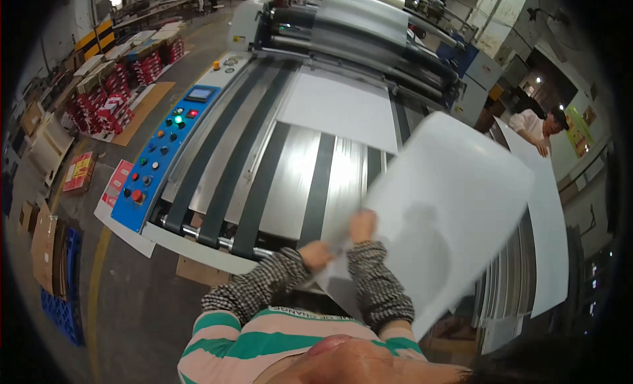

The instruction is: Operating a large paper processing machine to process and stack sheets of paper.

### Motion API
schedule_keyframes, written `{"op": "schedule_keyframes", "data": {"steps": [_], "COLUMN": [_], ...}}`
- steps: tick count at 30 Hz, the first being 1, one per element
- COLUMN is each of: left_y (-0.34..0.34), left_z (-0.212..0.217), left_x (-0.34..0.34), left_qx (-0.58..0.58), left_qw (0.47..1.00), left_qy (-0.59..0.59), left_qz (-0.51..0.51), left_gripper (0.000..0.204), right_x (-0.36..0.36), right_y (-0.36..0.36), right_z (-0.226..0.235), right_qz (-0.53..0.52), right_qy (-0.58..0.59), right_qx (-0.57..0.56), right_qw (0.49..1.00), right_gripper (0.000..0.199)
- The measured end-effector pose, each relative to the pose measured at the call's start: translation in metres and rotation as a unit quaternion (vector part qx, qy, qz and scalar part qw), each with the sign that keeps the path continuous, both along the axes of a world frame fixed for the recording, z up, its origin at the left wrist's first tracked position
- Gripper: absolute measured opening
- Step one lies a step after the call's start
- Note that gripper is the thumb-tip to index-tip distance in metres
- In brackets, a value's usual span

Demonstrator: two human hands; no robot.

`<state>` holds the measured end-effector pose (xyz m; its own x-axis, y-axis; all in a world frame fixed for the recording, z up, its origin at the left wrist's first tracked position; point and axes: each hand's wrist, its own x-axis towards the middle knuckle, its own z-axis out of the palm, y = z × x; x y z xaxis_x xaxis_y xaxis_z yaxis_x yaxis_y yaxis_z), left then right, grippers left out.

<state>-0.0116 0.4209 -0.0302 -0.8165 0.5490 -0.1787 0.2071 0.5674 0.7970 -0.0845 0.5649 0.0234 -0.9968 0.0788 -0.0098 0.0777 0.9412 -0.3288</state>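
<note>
A large white sheet [468, 179] is raised and tilted over the right side of a belt-topped machine, its far end curling. Both my hands are at the sheet's left edge. My left hand [315, 255], slightly blurred, is closed on the edge close to the near corner. Farther along that edge, my right hand [362, 225] is closed on it too; its fingertips are partly hidden. Another white sheet [336, 107] lies flat on the machine's dark belts [264, 186], reaching toward the rollers [359, 21] at the far end.
A blue control panel [165, 150] with buttons runs along the machine's left side. On the right, a person [527, 127] stands with hands on another large white sheet [550, 232], near a stack of sheets [504, 285]. Red bundles [109, 97] and a blue pallet [62, 311] stand left.
</note>
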Motion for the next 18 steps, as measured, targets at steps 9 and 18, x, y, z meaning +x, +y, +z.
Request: {"op": "schedule_keyframes", "data": {"steps": [9,18], "left_y": [-0.143,-0.159], "left_z": [0.003,0.023], "left_x": [0.084,0.106], "left_qx": [0.342,0.359], "left_qw": [0.822,0.777], "left_qy": [-0.279,-0.309], "left_qz": [0.36,0.414], "left_gripper": [0.031,0.033], "right_x": [0.053,0.03], "right_y": [0.036,0.043], "right_z": [-0.047,-0.046], "right_qz": [-0.099,0.034], "right_qy": [0.095,-0.01], "right_qx": [-0.016,0.001], "right_qw": [0.99,0.999], "right_gripper": [0.041,0.059]}}
